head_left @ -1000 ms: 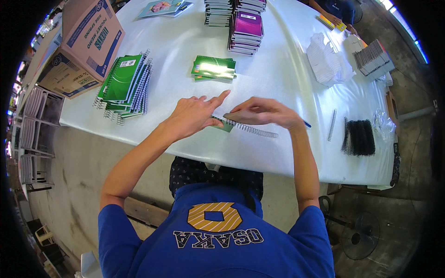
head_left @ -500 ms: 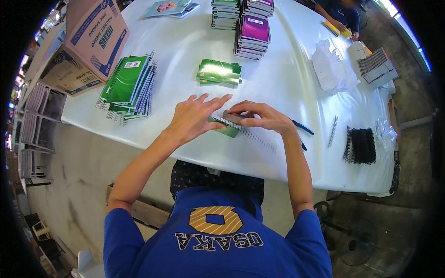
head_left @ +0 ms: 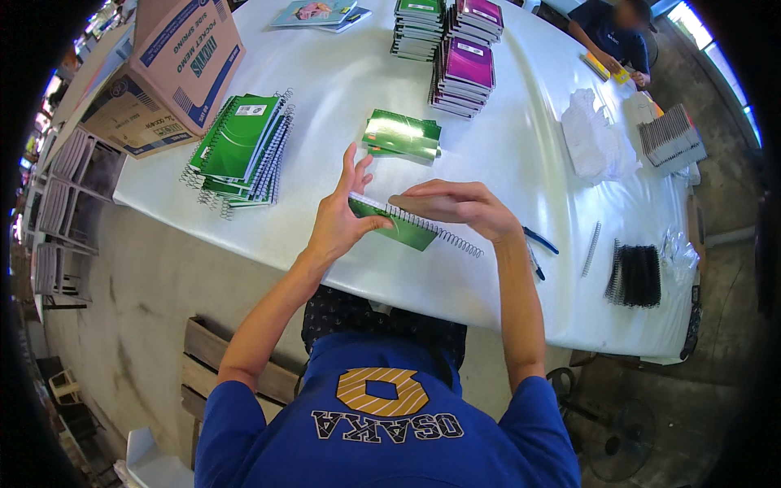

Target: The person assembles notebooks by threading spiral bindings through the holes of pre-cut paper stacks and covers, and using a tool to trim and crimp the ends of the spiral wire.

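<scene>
My left hand (head_left: 335, 224) grips a small green notebook (head_left: 416, 234) near its left end, thumb on the cover and other fingers behind it. A thin wire coil (head_left: 462, 244) runs along the notebook's upper edge and sticks out past its right end. Flat and edge-on, my right hand (head_left: 482, 210) holds a brownish flat block (head_left: 413, 203) against or just above the coil; whether they touch I cannot tell. Beyond my hands lie a few small green notebooks (head_left: 403, 137). Beside my right forearm is a hand tool with dark blue handles (head_left: 540, 240).
Spiral-bound green notebooks (head_left: 244, 134) are piled at left, by a cardboard box (head_left: 175, 81). Green and purple notebook stacks (head_left: 464, 69) stand at the back. Rightward lie a loose coil (head_left: 591, 248), bundled black coils (head_left: 637, 272) and white wrapping (head_left: 598, 138). A co-worker (head_left: 610, 37) sits far right.
My left hand has closed on the notebook and tilted it up. My right hand has turned edge-on with the block along the coil. The whole view has shifted slightly.
</scene>
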